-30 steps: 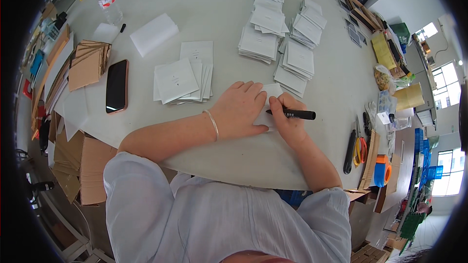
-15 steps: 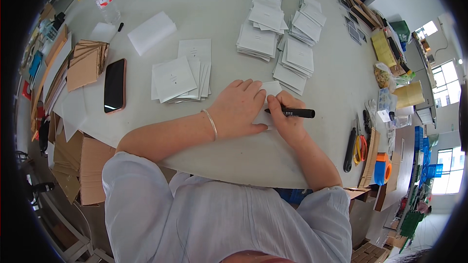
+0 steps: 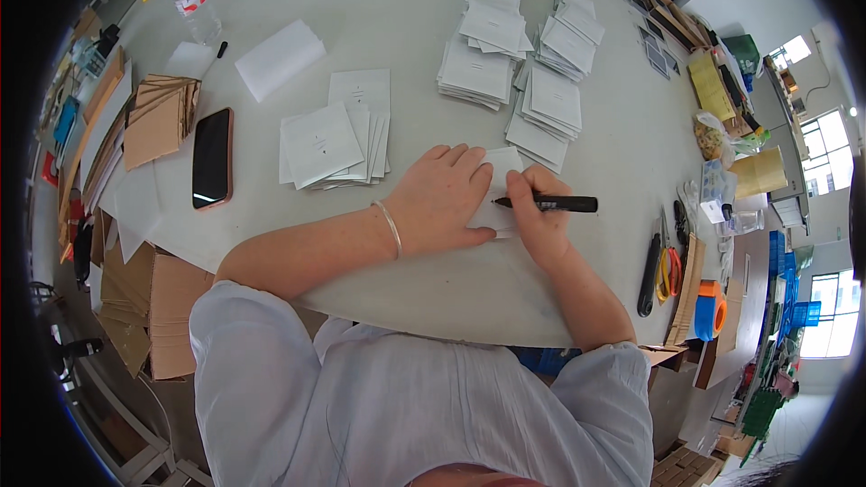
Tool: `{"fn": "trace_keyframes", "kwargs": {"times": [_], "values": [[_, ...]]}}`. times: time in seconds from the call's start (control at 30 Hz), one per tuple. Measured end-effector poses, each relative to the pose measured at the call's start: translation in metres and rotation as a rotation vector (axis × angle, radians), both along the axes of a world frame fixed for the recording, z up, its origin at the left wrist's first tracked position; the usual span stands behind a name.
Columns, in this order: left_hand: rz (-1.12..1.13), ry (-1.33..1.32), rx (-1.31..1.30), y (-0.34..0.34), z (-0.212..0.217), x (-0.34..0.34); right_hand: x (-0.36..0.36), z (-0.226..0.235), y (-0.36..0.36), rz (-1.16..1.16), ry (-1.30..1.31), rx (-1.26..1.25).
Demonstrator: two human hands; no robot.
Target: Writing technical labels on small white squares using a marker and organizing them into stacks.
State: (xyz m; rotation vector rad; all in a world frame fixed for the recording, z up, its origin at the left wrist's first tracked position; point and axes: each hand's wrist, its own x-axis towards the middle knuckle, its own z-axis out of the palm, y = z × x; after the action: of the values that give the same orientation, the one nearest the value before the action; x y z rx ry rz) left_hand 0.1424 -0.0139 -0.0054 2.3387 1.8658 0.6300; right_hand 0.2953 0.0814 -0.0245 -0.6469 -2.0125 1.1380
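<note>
Pale tabletop (image 3: 433, 293), slim black marker (image 3: 570, 204)

We count one left hand (image 3: 448, 196), one right hand (image 3: 543, 224), one held marker (image 3: 570, 204); toward the left edge of our desk (image 3: 433, 302), one phone (image 3: 212, 160), one bottle (image 3: 193, 5); toward its far edge, two columns of white packets (image 3: 475, 75).

Downward fisheye view from head height

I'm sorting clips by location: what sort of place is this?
Probably a workshop or packing room: stacks of flat white packets cover part of a large worktable, with cut cardboard on its left and orange-handled scissors on its right.
</note>
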Motion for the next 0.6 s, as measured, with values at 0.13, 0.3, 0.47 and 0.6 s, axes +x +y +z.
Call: {"fn": "trace_keyframes", "kwargs": {"times": [0.13, 0.3, 0.47, 0.6], "values": [[0.005, 0.002, 0.012, -0.001, -0.001, -0.001, 0.000, 0.006, 0.000, -0.077, 0.127, -0.258], [0.004, 0.030, 0.124, -0.002, -0.002, -0.005, 0.000, 0.003, 0.008, -0.088, 0.340, -0.338], [0.056, 0.043, 0.138, -0.012, 0.017, -0.025, 0.001, 0.005, 0.011, -0.037, 0.392, -0.224], [0.229, 0.046, -0.078, -0.036, 0.039, -0.068, -0.001, 0.002, 0.013, -0.086, 0.274, -0.130]]}}
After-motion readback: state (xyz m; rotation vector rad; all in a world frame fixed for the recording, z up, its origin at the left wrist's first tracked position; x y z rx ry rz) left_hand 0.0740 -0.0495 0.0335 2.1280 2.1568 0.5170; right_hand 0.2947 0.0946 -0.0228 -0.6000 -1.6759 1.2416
